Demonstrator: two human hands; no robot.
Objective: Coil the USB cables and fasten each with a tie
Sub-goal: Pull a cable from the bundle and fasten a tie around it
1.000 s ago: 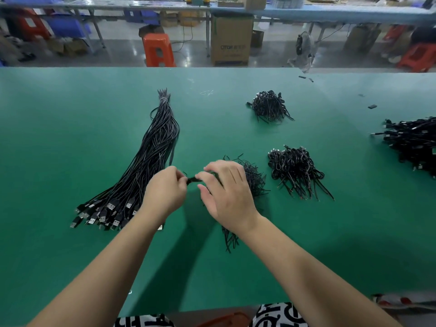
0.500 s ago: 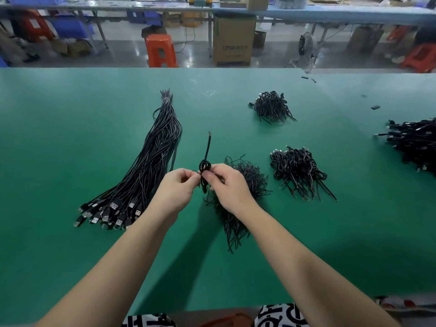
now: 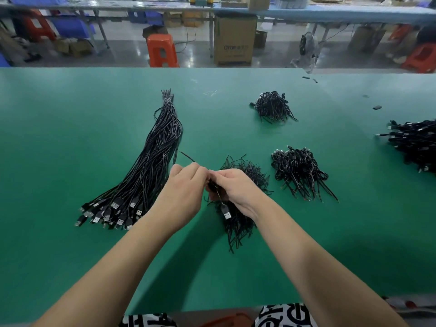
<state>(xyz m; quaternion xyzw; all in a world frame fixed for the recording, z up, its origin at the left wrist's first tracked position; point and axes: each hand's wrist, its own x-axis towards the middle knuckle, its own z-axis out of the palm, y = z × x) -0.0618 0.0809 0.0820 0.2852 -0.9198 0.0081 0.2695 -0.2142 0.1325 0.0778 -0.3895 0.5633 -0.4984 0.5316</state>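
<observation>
A black USB cable (image 3: pixel 213 185) is held above the middle of a green table (image 3: pixel 59 138), between two bare hands that meet fingertip to fingertip. The left hand (image 3: pixel 182 197) has its fingers curled, pinching the cable; a thin black end (image 3: pixel 186 156) pokes out past its knuckles toward the far left. The right hand (image 3: pixel 232 187) is also curled around the cable, and the silver USB plug (image 3: pixel 227 212) hangs down below it. The coiled part is mostly hidden between the fingers, so whether a tie is on it cannot be told.

Under the right hand lies a loose pile of thin black ties (image 3: pixel 243 185), partly covered by the wrist. To the left, a long bundle of straight cables (image 3: pixel 151 166) fans toward the person, plugs nearest. To the right sits a heap of coiled cables (image 3: pixel 298 172), a smaller heap (image 3: pixel 272 106) farther back, and another pile (image 3: pixel 415 142) cut off by the right edge.

Bare green surface spreads on the left and along the near edge. Beyond the far edge are an orange stool (image 3: pixel 161 50) and a cardboard box (image 3: pixel 234 38), blurred.
</observation>
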